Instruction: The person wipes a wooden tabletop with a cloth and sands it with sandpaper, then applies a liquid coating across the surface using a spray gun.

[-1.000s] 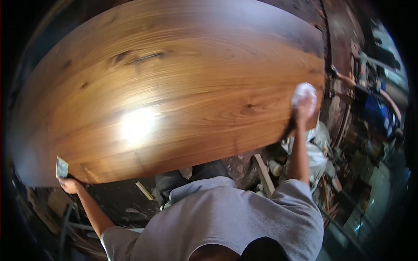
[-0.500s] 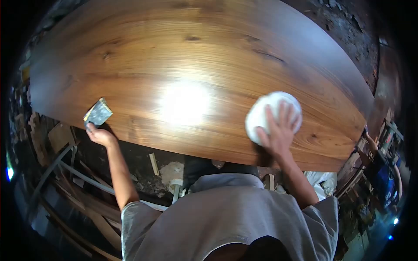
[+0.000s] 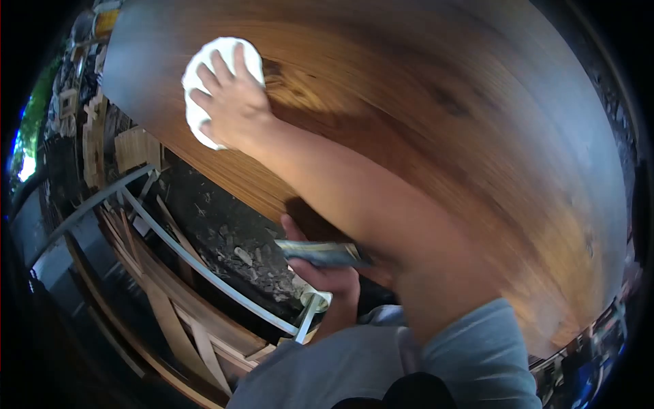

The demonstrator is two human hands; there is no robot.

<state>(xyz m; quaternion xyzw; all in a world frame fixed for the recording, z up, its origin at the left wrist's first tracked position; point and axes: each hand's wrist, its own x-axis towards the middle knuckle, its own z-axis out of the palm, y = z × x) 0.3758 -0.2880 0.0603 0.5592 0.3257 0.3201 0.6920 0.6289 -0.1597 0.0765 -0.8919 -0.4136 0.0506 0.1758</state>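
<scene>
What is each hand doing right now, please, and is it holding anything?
Right hand: fingers spread, pressing the white cloth flat on the wooden tabletop.
Left hand: closed on a flat sanding pad at the tabletop's near edge.

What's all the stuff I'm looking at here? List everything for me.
wooden tabletop: one, glossy brown with visible grain, fills the upper and right part of the view
white cloth: one, white, pressed flat on the tabletop near its left end, under the right hand
flat pad: one, grey-blue and thin, at the tabletop's near edge, gripped by the left hand
wood offcuts: several, pale brown, strewn on the dark ground at lower left
metal rods: a few, light grey, slanting across the ground at left
grey shirt: one, grey, bottom of the view
right hand: spread on the cloth, arm reaching across the tabletop
left hand: closed on the pad, below the right arm
</scene>
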